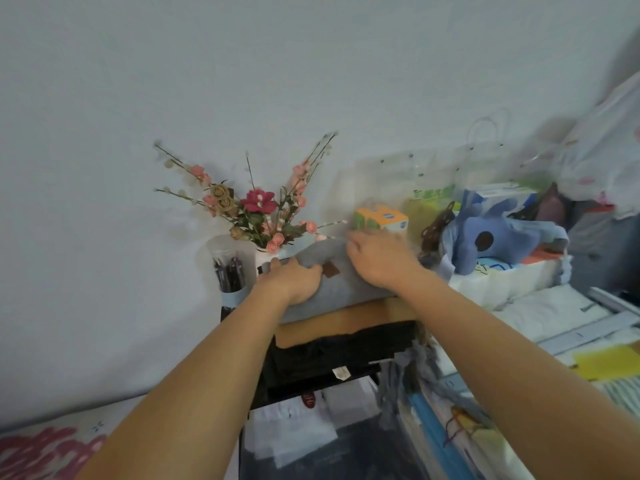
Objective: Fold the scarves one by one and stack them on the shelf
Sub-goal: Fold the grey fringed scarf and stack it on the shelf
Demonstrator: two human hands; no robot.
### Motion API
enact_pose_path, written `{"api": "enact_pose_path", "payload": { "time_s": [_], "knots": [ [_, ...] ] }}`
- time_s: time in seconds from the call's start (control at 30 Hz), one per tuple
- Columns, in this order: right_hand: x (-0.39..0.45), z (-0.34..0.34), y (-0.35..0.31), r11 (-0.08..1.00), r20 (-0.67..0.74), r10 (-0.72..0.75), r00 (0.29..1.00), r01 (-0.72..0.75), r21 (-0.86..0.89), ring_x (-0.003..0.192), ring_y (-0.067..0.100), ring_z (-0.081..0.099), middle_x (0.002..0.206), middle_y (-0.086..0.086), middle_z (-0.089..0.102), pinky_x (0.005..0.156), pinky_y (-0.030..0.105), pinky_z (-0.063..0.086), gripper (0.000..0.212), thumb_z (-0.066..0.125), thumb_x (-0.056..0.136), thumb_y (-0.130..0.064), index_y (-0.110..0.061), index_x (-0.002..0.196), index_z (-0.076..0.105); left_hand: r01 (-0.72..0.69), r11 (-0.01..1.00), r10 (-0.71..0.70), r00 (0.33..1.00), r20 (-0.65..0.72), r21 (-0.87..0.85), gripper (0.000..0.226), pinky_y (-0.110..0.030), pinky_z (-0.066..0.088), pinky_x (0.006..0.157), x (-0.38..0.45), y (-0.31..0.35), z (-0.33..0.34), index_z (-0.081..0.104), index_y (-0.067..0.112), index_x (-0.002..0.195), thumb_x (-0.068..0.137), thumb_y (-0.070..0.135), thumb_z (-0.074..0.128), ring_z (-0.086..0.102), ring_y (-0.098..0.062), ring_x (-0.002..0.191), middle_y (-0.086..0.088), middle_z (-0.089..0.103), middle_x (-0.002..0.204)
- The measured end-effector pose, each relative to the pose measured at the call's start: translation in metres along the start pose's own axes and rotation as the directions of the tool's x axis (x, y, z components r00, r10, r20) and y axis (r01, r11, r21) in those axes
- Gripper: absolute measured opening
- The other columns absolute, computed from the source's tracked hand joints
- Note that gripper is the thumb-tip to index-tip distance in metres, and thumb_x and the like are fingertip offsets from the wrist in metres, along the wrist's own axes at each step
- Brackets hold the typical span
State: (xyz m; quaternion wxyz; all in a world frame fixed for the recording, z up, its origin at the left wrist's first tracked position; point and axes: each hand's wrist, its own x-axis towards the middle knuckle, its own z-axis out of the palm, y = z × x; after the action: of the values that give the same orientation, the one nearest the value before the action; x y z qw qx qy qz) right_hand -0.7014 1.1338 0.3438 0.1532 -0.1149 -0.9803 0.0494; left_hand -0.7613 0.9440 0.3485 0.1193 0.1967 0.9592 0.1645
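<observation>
Both hands are on the folded grey scarf (346, 289): the left hand (291, 280) has a grip curled over its near left edge, while the right hand (375, 256) lies flat, fingers spread, pressing its far end. It rests on the shelf, atop a tan scarf (346, 322) and a black one (339, 355). It looks soft, light and floppy, best held at the folded edges. A vase of flowers (258, 220) stands just beside it.

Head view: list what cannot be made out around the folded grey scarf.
- Folded grey scarf: its top is partly hidden by both hands.
- Left hand: fingertips hidden over the scarf's edge.
- Brown patch: too blurred to read.
- Black fabric beneath: its shape is unclear.
</observation>
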Motion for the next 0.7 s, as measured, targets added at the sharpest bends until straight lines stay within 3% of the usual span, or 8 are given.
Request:
{"api": "enact_pose_path", "payload": {
  "time_s": [0.1, 0.27, 0.33, 0.4, 0.43, 0.5, 0.6, 0.7],
  "knots": [
    [-0.004, 0.015, -0.003, 0.984, 0.228, -0.054, 0.972, 0.012, 0.180, 0.146, 0.025, 0.030, 0.161, 0.003, 0.033, 0.120, 0.047, 0.024, 0.056, 0.022, 0.104, -0.050, -0.026, 0.153, 0.036, -0.040, 0.998, 0.042, 0.999, 0.034, -0.046, 0.070, -0.056, 0.021, 0.120, -0.001, 0.001, -0.002, 0.024, 0.027, 0.159, 0.099, 0.063, 0.024, 0.018, -0.038, 0.150, -0.012, 0.023, 0.164],
    [-0.008, 0.014, 0.000, 0.975, 0.202, -0.023, 0.979, -0.023, 0.220, 0.148, 0.023, 0.026, 0.162, 0.005, 0.029, 0.122, 0.041, 0.018, 0.057, 0.023, 0.105, -0.048, -0.022, 0.155, 0.031, 0.145, 0.966, -0.149, 0.989, -0.005, -0.215, 0.095, -0.054, 0.016, 0.123, -0.003, -0.010, 0.006, 0.006, 0.015, 0.162, 0.091, 0.074, 0.029, 0.004, -0.037, 0.154, -0.010, -0.006, 0.168],
    [-0.007, 0.015, -0.001, 0.984, 0.199, -0.008, 0.980, -0.028, 0.177, 0.149, 0.024, 0.025, 0.163, 0.006, 0.028, 0.123, 0.042, 0.016, 0.061, 0.020, 0.104, -0.051, -0.020, 0.156, 0.030, 0.132, 0.989, -0.145, 0.954, -0.262, -0.067, 0.087, -0.056, 0.013, 0.123, -0.021, -0.009, 0.008, 0.015, 0.011, 0.160, 0.095, 0.068, 0.024, 0.002, -0.040, 0.153, -0.012, -0.003, 0.168],
    [-0.005, 0.017, 0.001, 0.985, 0.182, 0.023, 0.983, -0.053, 0.164, 0.148, 0.025, 0.027, 0.162, 0.006, 0.030, 0.122, 0.046, 0.019, 0.067, 0.016, 0.099, -0.056, -0.021, 0.155, 0.031, -0.042, 0.962, 0.183, 0.833, -0.522, 0.270, 0.077, -0.058, 0.008, 0.121, -0.046, 0.001, 0.014, 0.033, 0.016, 0.155, 0.098, 0.065, 0.020, 0.005, -0.036, 0.153, -0.010, 0.006, 0.169],
    [-0.005, 0.018, 0.002, 0.982, 0.175, 0.038, 0.984, -0.069, 0.175, 0.147, 0.026, 0.029, 0.161, 0.005, 0.032, 0.121, 0.048, 0.021, 0.068, 0.016, 0.098, -0.057, -0.022, 0.154, 0.033, -0.162, 0.911, 0.348, 0.794, -0.499, 0.378, 0.075, -0.060, 0.008, 0.121, -0.057, 0.006, 0.020, 0.035, 0.024, 0.155, 0.097, 0.069, 0.020, 0.009, -0.034, 0.153, -0.008, 0.012, 0.168],
    [-0.002, 0.016, 0.003, 0.981, 0.204, 0.024, 0.979, -0.063, 0.184, 0.147, 0.026, 0.029, 0.161, 0.007, 0.030, 0.121, 0.048, 0.022, 0.064, 0.018, 0.102, -0.053, -0.020, 0.154, 0.032, -0.287, 0.820, 0.476, 0.822, -0.313, 0.496, 0.087, -0.066, 0.011, 0.118, -0.070, 0.010, 0.035, 0.022, 0.034, 0.158, 0.087, 0.084, 0.025, 0.015, -0.035, 0.152, -0.006, 0.020, 0.167],
    [0.002, 0.002, -0.002, 0.991, 0.263, -0.042, 0.964, 0.006, 0.134, 0.151, 0.026, 0.020, 0.164, 0.004, 0.024, 0.122, 0.048, 0.016, 0.062, 0.019, 0.104, -0.054, -0.021, 0.156, 0.028, -0.226, 0.759, 0.434, 0.875, -0.216, 0.610, 0.109, -0.066, 0.024, 0.115, -0.063, -0.006, 0.040, 0.007, 0.034, 0.157, 0.073, 0.090, 0.047, 0.025, -0.041, 0.148, -0.011, 0.026, 0.163],
    [-0.007, -0.011, -0.009, 0.989, 0.148, -0.135, 0.980, 0.125, 0.077, 0.147, 0.026, 0.025, 0.158, -0.001, 0.037, 0.118, 0.052, 0.018, 0.058, 0.020, 0.103, -0.056, -0.028, 0.148, 0.043, -0.252, 0.793, 0.444, 0.863, -0.242, 0.555, 0.100, -0.053, 0.045, 0.103, -0.041, -0.026, 0.023, 0.017, 0.034, 0.153, 0.075, 0.087, 0.046, 0.048, -0.031, 0.134, -0.005, 0.046, 0.151]
  ]
}}
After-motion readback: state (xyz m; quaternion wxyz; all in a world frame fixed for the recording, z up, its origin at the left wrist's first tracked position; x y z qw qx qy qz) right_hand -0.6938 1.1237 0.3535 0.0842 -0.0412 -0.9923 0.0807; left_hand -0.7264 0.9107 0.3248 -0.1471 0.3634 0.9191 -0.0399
